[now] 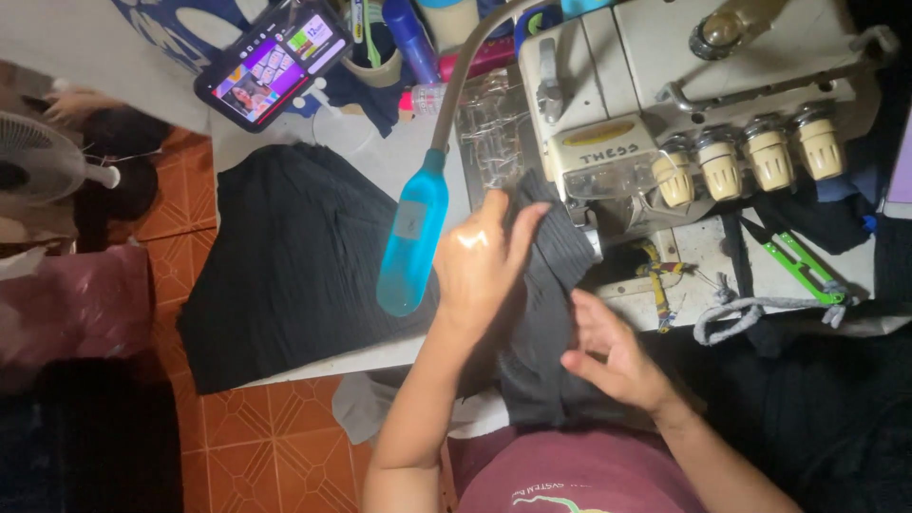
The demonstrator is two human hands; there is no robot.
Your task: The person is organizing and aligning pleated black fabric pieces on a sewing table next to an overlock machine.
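The counter point(380, 161) carries a cream overlock sewing machine point(665, 85) at its far side, and black ribbed fabric point(294, 266) spreads wide to the left of it, running in under the machine's foot. The left hand point(484, 256) lies flat, fingers stretched, pinning the cloth near the needle, likely to keep it taut. The right hand point(613, 356) hovers open over the near edge, gripping nothing, seemingly steering. A blue gooseneck lamp point(410, 237) hangs just beside the left hand, lighting it.
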